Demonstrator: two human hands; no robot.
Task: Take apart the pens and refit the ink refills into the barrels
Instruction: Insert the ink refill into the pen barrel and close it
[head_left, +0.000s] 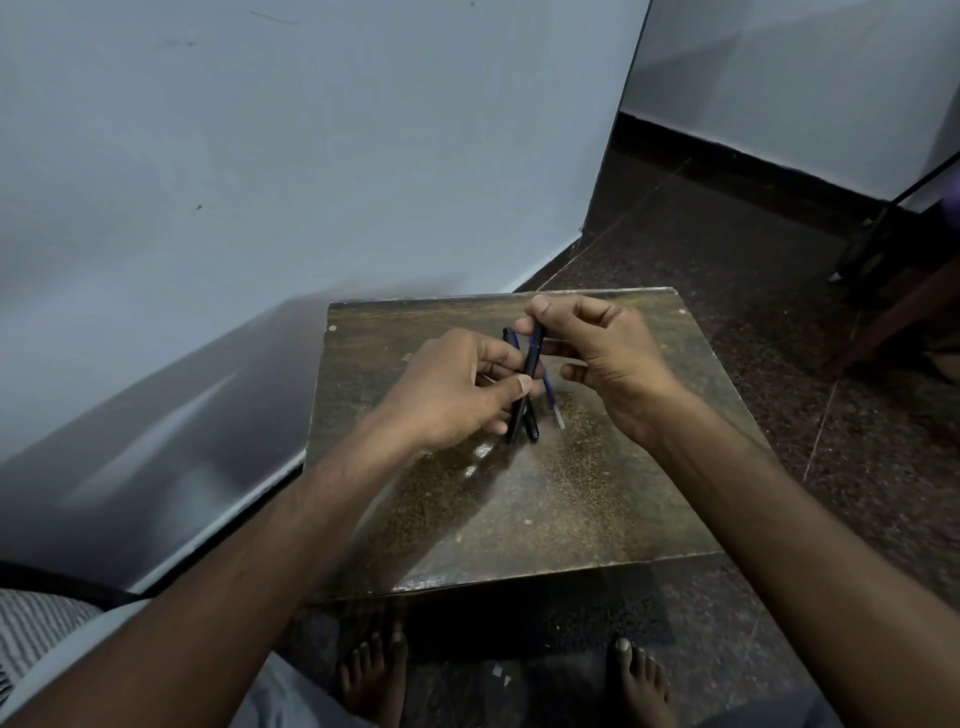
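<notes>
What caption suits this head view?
Both hands, left hand and right hand, grip a black pen above a small table.

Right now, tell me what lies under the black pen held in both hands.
Under the black pen, on the brown table, lie a blue ink refill and another black barrel. The left hand covers their left parts, so anything beneath it cannot be seen.

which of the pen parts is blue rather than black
The thin blue ink refill, lying slanted on the table right of the black barrels that both hands grip.
</notes>
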